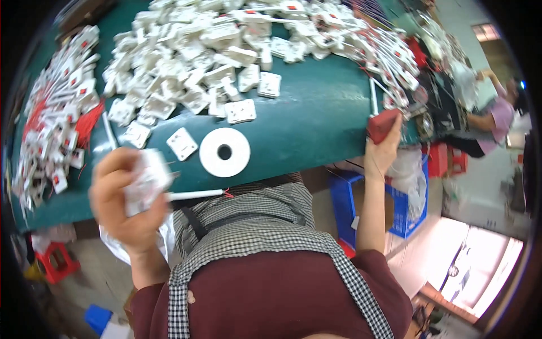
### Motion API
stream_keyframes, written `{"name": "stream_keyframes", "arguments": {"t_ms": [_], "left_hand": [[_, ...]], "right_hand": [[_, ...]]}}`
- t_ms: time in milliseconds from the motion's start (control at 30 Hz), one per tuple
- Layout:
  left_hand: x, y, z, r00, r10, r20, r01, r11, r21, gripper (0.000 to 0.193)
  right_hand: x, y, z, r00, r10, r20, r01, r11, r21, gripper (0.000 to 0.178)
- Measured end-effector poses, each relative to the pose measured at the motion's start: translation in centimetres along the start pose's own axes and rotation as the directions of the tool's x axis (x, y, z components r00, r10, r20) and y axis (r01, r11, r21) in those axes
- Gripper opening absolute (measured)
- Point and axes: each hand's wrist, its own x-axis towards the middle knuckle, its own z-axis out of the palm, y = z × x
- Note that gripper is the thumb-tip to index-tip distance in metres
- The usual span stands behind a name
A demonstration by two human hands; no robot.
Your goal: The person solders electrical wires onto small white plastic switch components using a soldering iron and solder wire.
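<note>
My left hand (116, 195), blurred by motion, is closed round a white plastic housing (151, 176) near the table's front edge. Short metal prongs stick out from the housing's right side. Just below them a white cable (197, 195) with red wire ends points right; whether it joins the housing I cannot tell. At the right end of the table, my right hand (385, 150) grips a dark red, angular object (382, 125), its exact kind unclear. A white roll (224, 152) with a dark centre hole lies flat between my hands, beside a loose white plate with holes (182, 143).
A big heap of white plastic housings (186, 51) covers the back of the green table (316, 113). White parts with red wires (62, 113) are piled at the left, more at the far right. A blue crate (400, 212) stands below; a person (494, 121) works at right.
</note>
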Motion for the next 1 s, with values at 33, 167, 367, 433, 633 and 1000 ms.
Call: {"name": "stream_keyframes", "arguments": {"t_ms": [33,167,367,433,633,1000], "left_hand": [[-0.4,0.3,-2.2,0.996,0.001,-0.086,0.001,1.0,0.014,0.043],[-4.6,3.5,-12.2,0.983,-0.152,-0.098,0.172,0.952,0.251,0.037],[-4.1,3.0,-10.7,0.878,-0.46,0.133,0.23,0.65,0.724,0.043],[-3.0,0.9,-7.8,0.898,-0.42,0.128,0.257,0.739,0.623,0.041],[-0.9,-2.3,3.4,0.878,-0.454,0.153,0.236,0.687,0.688,0.043],[-1.6,-3.3,4.0,0.845,-0.519,0.129,0.456,0.825,0.335,0.035]], "right_hand": [[-0.1,0.0,0.0,1.0,0.021,-0.007,-0.021,1.0,-0.005,0.086],[-0.3,-0.4,0.3,0.988,0.134,0.081,-0.142,0.984,0.103,0.084],[-0.8,-0.4,0.8,0.997,0.014,-0.082,-0.004,0.992,0.123,0.08],[-1.5,-1.1,0.3,0.992,0.073,-0.1,-0.05,0.976,0.214,0.08],[-4.2,-3.4,-4.5,0.974,-0.028,-0.225,0.054,0.993,0.109,0.081],[-6.0,-3.6,-4.1,0.979,0.126,-0.162,-0.027,0.862,0.507,0.087]]}}
